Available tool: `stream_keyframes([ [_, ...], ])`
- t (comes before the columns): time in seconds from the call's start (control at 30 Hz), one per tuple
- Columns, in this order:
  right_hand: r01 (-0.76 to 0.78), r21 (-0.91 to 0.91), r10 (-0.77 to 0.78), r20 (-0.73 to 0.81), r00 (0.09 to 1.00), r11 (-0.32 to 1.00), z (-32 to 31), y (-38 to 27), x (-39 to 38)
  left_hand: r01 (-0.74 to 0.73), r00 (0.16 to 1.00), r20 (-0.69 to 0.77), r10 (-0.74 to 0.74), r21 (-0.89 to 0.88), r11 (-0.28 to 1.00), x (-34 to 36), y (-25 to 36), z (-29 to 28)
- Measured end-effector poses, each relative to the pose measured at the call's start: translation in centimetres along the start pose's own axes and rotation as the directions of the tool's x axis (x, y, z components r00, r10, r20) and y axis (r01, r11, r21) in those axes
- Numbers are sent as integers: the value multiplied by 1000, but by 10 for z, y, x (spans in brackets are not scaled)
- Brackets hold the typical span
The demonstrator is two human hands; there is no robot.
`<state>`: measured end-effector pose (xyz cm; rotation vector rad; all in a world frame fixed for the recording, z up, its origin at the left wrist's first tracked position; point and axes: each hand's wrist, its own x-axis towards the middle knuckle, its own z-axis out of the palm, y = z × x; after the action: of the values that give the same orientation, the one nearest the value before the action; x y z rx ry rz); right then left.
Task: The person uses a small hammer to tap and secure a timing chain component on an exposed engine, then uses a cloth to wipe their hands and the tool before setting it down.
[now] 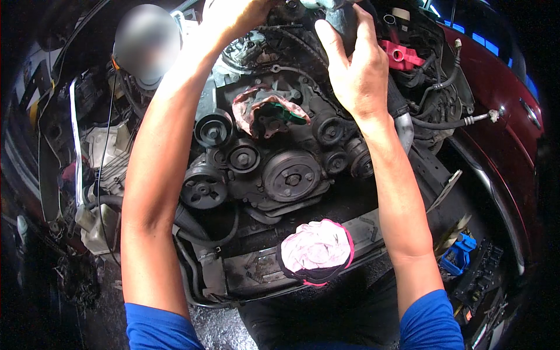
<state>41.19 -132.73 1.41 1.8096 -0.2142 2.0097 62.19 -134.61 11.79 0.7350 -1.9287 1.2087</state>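
Observation:
Both my arms reach over an exposed car engine (291,176) with several round pulleys on its front. At the top edge my right hand (363,79) is closed around a dark grey, thick-handled tool (341,26), whose pale grey-green upper end is cut off by the frame. My left hand (236,17) is also at the top edge, above the engine's left side; its fingers are mostly out of frame. Between my forearms, a stained pinkish cloth (248,111) with a green patch is draped around an opening above the pulleys.
A crumpled pink-and-white cloth bundle (315,248) with a black and pink border rests on the front crossmember (245,271). Hoses and a red part (402,55) are at the upper right, beside a dark red car panel (507,134). A blue plastic piece (458,255) lies lower right.

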Motion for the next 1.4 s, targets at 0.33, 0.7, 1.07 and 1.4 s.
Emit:
stream_keyframes([
  [0.33,-35,8,35,13,999,999,-2,0,-3,55,998,24,-55,8,998,0,3,1],
  [0.7,-117,18,116,35,993,993,1,-8,5,-53,998,-29,54,27,998,-2,-3,2],
  [1.07,-214,-84,220,78,972,973,15,-7,14,-48,999,-18,48,25,999,-2,-3,5],
  [1.4,-136,-52,138,43,990,989,14,-3,18,-39,999,-6,39,57,998,-4,-5,7],
])
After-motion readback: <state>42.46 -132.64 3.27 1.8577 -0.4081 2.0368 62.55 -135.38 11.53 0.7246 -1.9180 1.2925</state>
